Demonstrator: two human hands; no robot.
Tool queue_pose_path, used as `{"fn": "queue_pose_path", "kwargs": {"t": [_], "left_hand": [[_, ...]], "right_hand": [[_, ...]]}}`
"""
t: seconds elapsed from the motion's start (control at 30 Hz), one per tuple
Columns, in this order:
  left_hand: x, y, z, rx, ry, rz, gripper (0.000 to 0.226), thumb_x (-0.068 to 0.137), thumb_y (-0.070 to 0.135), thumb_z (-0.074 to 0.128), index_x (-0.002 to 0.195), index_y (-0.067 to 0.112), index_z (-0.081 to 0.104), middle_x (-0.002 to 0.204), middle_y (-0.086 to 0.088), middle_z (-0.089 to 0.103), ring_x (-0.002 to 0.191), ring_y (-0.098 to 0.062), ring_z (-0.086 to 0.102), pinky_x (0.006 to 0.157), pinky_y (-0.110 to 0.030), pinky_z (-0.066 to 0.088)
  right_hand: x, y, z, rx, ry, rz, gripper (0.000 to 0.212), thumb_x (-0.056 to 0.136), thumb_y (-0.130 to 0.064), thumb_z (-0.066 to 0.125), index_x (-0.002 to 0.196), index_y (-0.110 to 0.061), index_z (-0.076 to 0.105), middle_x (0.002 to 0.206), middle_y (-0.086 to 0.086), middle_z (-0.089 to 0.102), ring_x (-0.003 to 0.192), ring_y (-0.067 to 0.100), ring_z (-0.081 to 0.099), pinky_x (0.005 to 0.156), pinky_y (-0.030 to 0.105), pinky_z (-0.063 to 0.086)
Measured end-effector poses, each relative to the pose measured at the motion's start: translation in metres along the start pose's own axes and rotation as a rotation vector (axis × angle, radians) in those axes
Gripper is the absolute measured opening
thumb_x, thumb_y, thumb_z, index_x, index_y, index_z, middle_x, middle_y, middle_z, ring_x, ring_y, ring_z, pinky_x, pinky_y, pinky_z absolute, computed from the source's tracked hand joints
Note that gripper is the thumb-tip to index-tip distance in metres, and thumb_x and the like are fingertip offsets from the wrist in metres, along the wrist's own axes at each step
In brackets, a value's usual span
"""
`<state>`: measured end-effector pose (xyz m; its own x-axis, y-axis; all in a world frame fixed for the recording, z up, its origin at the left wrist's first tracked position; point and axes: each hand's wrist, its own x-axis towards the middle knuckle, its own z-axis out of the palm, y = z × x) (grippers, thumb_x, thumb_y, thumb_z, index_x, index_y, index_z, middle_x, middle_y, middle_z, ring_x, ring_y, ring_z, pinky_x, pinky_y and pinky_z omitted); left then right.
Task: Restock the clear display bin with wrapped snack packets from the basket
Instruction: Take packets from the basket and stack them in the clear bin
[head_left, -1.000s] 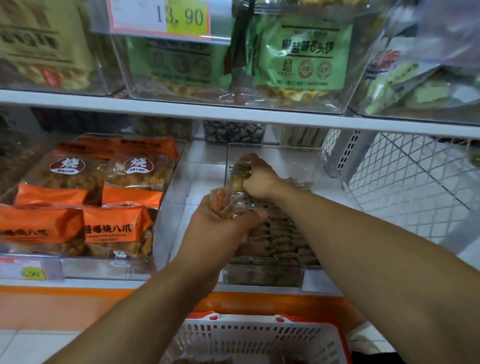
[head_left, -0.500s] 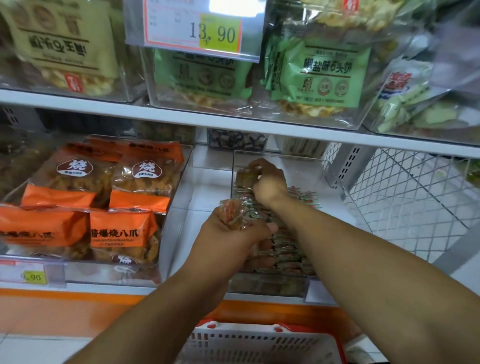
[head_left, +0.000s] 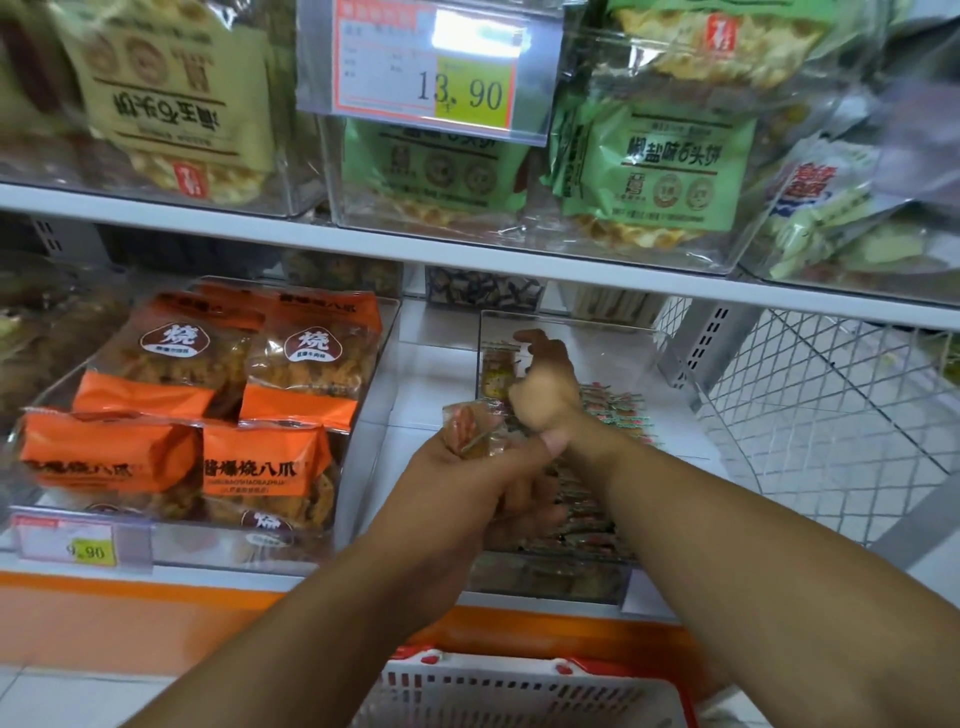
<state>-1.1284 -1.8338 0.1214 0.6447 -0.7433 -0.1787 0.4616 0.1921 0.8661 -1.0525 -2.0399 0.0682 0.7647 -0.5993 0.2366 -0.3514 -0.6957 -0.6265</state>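
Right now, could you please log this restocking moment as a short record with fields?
left hand: left hand grips a bundle of wrapped packets
right hand: right hand, fingers curled, sets a packet at the clear bin back
bin contents: packet rows along the left side
basket: basket below the shelf

The light was soft and even, seemingly from overhead, with only faint shadows under the upper shelf (head_left: 467, 260). A white glare blotted out the top of the price tag (head_left: 431, 67), and pale reflections streaked the clear bin fronts on the upper shelf. The wide lens bowed the shelf edge and stretched the forearms near the bottom. Detail was soft throughout; the top right corner was smeared, and the small print on the green packets (head_left: 670, 166) stayed unreadable.
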Motion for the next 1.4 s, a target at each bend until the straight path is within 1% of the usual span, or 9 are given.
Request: {"fn": "queue_pose_path", "kwargs": {"t": [0.1,0.2,0.33,0.5,0.73,0.9,1.13,1.27,1.4], "left_hand": [[-0.007,0.008,0.000,-0.116,0.041,-0.051,0.039,0.064,0.041,0.089,0.079,0.007,0.080,0.083,-0.011,0.072,0.088,-0.027,0.077,0.072,-0.035,0.063],[-0.012,0.011,-0.001,-0.293,0.112,-0.092,0.067,0.069,0.054,0.084,0.108,0.001,0.071,0.103,-0.022,0.068,0.101,-0.039,0.073,0.074,-0.043,0.063],[-0.018,0.013,-0.002,-0.313,-0.032,-0.124,0.057,0.097,0.057,0.055,0.108,0.007,0.079,0.124,-0.020,0.070,0.112,-0.028,0.069,0.083,-0.039,0.062],[-0.016,0.001,-0.003,-0.261,-0.084,-0.136,0.029,0.097,0.015,0.049,0.102,-0.001,0.073,0.113,-0.027,0.073,0.099,-0.032,0.075,0.070,-0.033,0.062],[-0.012,-0.004,0.000,-0.193,0.024,-0.133,0.037,0.097,0.031,0.059,0.099,0.000,0.079,0.118,-0.029,0.071,0.108,-0.041,0.071,0.080,-0.040,0.064],[-0.012,-0.006,0.000,-0.083,0.044,-0.076,0.036,0.091,0.042,0.063,0.094,0.012,0.082,0.108,-0.019,0.076,0.092,-0.026,0.075,0.077,-0.035,0.064],[-0.011,-0.009,0.000,0.055,0.042,-0.043,0.035,0.092,0.046,0.060,0.100,0.021,0.083,0.108,-0.011,0.077,0.089,-0.016,0.074,0.076,-0.028,0.056],[-0.008,-0.010,0.000,0.047,0.061,-0.030,0.036,0.090,0.046,0.062,0.109,0.021,0.080,0.116,-0.012,0.076,0.097,-0.019,0.074,0.092,-0.036,0.052],[-0.007,-0.010,0.000,0.031,0.067,-0.026,0.035,0.092,0.046,0.061,0.108,0.022,0.080,0.118,-0.012,0.075,0.096,-0.017,0.074,0.086,-0.033,0.055]], "right_hand": [[-0.014,-0.013,-0.024,0.162,0.061,-0.029,0.032,0.093,-0.010,0.066,0.123,-0.020,0.061,0.123,0.005,0.062,0.094,0.021,0.065,0.083,0.029,0.053],[-0.063,-0.032,-0.062,0.544,-0.003,-0.004,0.006,0.098,-0.030,0.062,0.102,-0.028,0.066,0.101,-0.002,0.072,0.090,0.022,0.069,0.082,0.039,0.059],[-0.146,-0.047,-0.111,0.474,-0.277,-0.185,0.037,0.078,-0.063,0.070,0.106,-0.040,0.069,0.103,-0.019,0.070,0.094,-0.002,0.066,0.078,0.011,0.050],[-0.176,-0.039,-0.119,0.319,-0.223,-0.187,0.043,0.076,-0.022,0.086,0.112,-0.038,0.070,0.104,-0.023,0.070,0.096,-0.006,0.064,0.082,0.011,0.049],[-0.168,-0.023,-0.129,0.982,-0.255,0.052,0.026,0.092,-0.007,0.065,0.112,-0.023,0.070,0.107,0.002,0.077,0.095,0.017,0.074,0.074,0.024,0.058],[-0.166,-0.022,-0.125,1.366,-0.390,0.318,0.026,0.094,-0.003,0.056,0.109,-0.013,0.074,0.105,0.022,0.074,0.089,0.028,0.073,0.068,0.031,0.060],[-0.168,-0.017,-0.118,1.337,-0.396,0.380,0.042,0.069,-0.005,0.073,0.110,-0.008,0.071,0.107,0.018,0.075,0.094,0.033,0.075,0.074,0.030,0.062],[-0.166,-0.012,-0.118,1.174,-0.349,0.353,0.066,0.058,-0.006,0.081,0.121,-0.017,0.061,0.103,0.007,0.078,0.097,0.025,0.074,0.085,0.035,0.058],[-0.167,-0.008,-0.119,1.117,-0.324,0.307,0.054,0.061,-0.006,0.082,0.112,-0.019,0.069,0.107,0.004,0.077,0.104,0.024,0.072,0.087,0.033,0.056]]}}
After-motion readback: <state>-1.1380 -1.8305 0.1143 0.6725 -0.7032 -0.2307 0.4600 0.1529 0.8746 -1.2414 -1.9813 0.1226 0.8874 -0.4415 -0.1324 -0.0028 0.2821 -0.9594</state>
